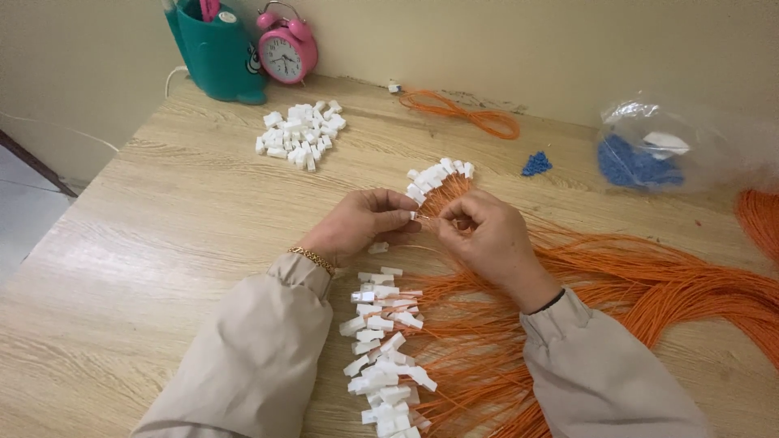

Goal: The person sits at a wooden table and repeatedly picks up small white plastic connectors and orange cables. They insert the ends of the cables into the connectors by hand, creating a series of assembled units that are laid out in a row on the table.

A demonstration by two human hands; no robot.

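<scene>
Left hand (pixel 361 223): fingers pinched on a white connector (pixel 415 215), steadying it at worktop (pixel 162 243) centre.
Right hand (pixel 485 235): fingertips closed on an orange wire (pixel 428 219), aligned with the connector.
Finished wires (pixel 385 357): fanned near, separate from loose connectors (pixel 300 134) far left.

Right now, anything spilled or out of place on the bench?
A few blue pieces lie loose on the table, outside the clear bag holding the rest. One white connector sits alone by the wall, away from the pile. Nothing looks damaged.

home workbench | wooden table (pixel 146 243) | alarm clock (pixel 286 50) (pink) | orange wires (pixel 649 284)
</scene>
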